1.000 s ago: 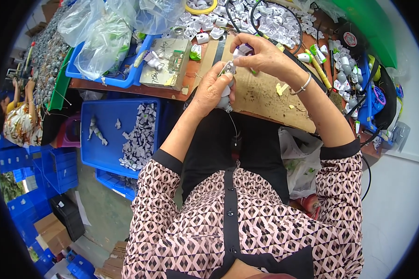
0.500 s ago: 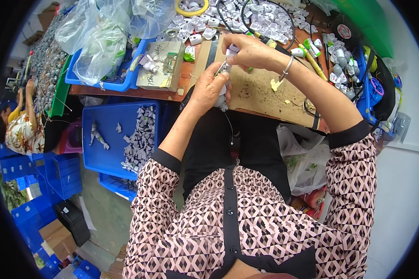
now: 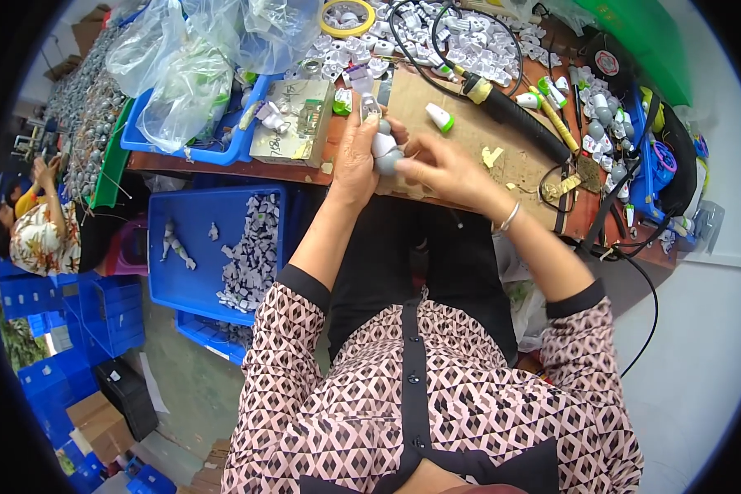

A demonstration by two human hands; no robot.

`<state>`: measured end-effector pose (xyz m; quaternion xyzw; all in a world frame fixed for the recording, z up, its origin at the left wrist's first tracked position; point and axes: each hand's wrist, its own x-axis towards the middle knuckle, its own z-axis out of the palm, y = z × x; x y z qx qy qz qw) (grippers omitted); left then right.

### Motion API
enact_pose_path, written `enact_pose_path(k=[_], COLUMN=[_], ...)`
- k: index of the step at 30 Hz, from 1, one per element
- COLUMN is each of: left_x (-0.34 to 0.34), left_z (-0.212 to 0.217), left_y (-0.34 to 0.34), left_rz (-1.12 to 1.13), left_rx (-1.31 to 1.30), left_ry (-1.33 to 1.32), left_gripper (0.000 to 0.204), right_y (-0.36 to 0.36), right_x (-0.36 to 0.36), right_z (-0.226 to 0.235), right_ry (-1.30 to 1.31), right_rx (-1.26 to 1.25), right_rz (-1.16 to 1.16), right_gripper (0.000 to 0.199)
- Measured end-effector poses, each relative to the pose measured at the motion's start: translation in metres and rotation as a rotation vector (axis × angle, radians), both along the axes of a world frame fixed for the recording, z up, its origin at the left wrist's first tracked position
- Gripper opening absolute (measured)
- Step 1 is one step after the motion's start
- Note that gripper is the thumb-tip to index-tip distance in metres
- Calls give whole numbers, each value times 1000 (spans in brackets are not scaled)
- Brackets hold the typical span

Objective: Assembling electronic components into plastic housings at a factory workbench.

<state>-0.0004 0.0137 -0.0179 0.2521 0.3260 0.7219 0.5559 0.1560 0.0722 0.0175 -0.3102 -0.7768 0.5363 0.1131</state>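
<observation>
My left hand [image 3: 356,160] is closed around a grey-and-white jointed toy figure part [image 3: 384,144] above the table's near edge. Its upper end, white with purple [image 3: 360,78], sticks up past the thumb. At the lower end is a round grey ball, with the curled thumb and fingers of my right hand [image 3: 453,171] against it. The palm side of the right hand is partly hidden. A white piece with a green end [image 3: 440,117] lies on the cardboard sheet [image 3: 412,95] just beyond my hands.
A black-handled tool [image 3: 523,122] with a cable lies across the cardboard. White parts [image 3: 477,41] are heaped behind it. At left are a box-shaped block [image 3: 284,144] and a blue tray with plastic bags [image 3: 181,152]. A lower blue tray [image 3: 181,272] holds small parts. A co-worker [image 3: 45,214] sits far left.
My right hand has come down and nearer, from the part's top to its grey ball. My left hand has tilted the part so its upper end shows. The black-handled tool is now uncovered.
</observation>
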Motion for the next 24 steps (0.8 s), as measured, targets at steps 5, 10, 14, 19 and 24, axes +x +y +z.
enact_pose_path(k=[5, 10, 14, 19, 24], left_x=[-2, -4, -4, -2, -3], left_z=[1, 12, 9, 13, 13], left_y=[1, -5, -6, -6, -7], left_rz=[-32, -150, -151, -175, -205], left_rx=[51, 78, 85, 67, 41], left_ry=[3, 20, 82, 112, 172], left_gripper=[27, 39, 51, 46, 45], right_y=[-31, -25, -11, 52, 73], right_x=[-19, -15, -5, 2, -14], right_z=[-5, -2, 14, 21, 27], right_ry=[-5, 40, -7, -227, -561], right_rx=[479, 327, 467, 944, 956], right_rz=[-204, -204, -82, -123, 193], right_gripper=[44, 45, 37, 21, 23])
